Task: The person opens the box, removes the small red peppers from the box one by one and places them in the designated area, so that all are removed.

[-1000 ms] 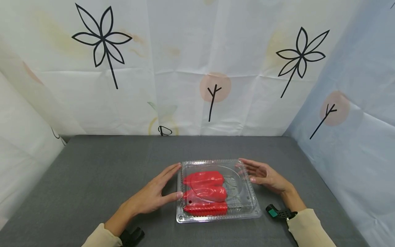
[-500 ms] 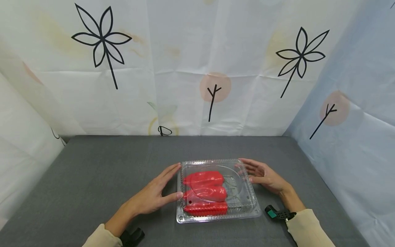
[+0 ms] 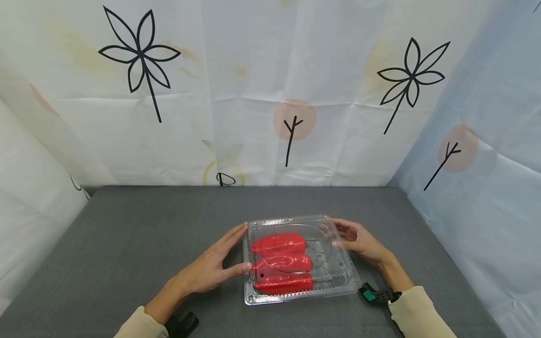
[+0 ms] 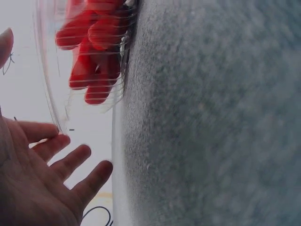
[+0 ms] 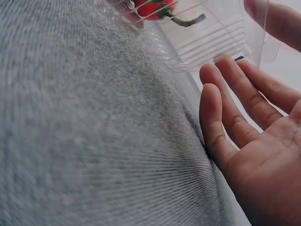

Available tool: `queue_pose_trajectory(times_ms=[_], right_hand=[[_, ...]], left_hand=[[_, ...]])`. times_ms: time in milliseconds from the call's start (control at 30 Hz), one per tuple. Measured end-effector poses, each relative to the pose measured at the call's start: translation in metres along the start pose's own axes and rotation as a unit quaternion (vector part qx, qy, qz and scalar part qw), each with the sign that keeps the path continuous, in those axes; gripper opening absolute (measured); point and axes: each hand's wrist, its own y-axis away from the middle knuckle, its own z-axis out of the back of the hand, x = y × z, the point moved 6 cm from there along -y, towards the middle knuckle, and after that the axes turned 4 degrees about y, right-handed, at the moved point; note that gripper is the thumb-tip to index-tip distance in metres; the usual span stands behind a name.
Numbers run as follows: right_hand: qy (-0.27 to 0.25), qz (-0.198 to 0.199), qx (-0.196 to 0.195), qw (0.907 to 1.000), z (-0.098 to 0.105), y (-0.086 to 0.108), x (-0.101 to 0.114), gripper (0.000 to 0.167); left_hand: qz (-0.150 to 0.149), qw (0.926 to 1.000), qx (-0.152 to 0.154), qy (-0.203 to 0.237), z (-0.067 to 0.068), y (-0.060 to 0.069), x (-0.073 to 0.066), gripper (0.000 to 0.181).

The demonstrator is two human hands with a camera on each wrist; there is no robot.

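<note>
A clear plastic clamshell box (image 3: 338,270) with several red peppers (image 3: 279,243) inside sits on the grey cloth in the head view; its right side looks slightly raised. At its left edge, my left hand (image 3: 207,267) touches the rim with spread thumb and fingertips. My right hand (image 3: 361,244) is at the far right corner, thumb and fingertips at the rim, partly seen through the plastic. Long, mostly straight fingers (image 4: 89,181) show in the left wrist view. A green pepper stem (image 5: 188,20) shows through the ridged wall in the right wrist view.
A grey cloth (image 3: 139,234) covers the table. White printed sheets (image 3: 253,84) stand behind it and along both sides. Black straps (image 3: 181,324) sit on both wrists, below cream sleeves.
The box's right side has risen a little and the box has shifted slightly right. My right hand has moved slightly left, farther under the rim. My left hand has hardly moved.
</note>
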Motion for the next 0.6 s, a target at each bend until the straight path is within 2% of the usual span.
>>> queue_pose_trajectory(times_ms=[167, 300, 400, 533, 600], right_hand=[[0.0, 0.019, -0.024, 0.9995, 0.004, 0.0, -0.002, 0.05], [0.003, 0.028, -0.04, 0.9988, 0.007, 0.001, -0.004, 0.049], [0.007, 0.025, -0.051, 0.9984, 0.008, 0.001, -0.005, 0.05], [0.012, 0.01, -0.072, 0.9973, 0.01, 0.002, -0.007, 0.051], [0.013, 0.004, -0.079, 0.9967, 0.011, 0.002, -0.007, 0.052]], left_hand=[[-0.008, 0.9977, -0.059, -0.032, 0.003, 0.0, -0.006, 0.083], [-0.036, 0.9939, -0.092, -0.048, 0.004, 0.001, -0.015, 0.069], [-0.057, 0.9942, -0.079, -0.046, 0.001, 0.002, -0.019, 0.069], [-0.063, 0.9956, -0.036, -0.059, -0.007, 0.004, -0.02, 0.098], [-0.063, 0.9947, -0.025, -0.077, -0.011, 0.005, -0.02, 0.112]])
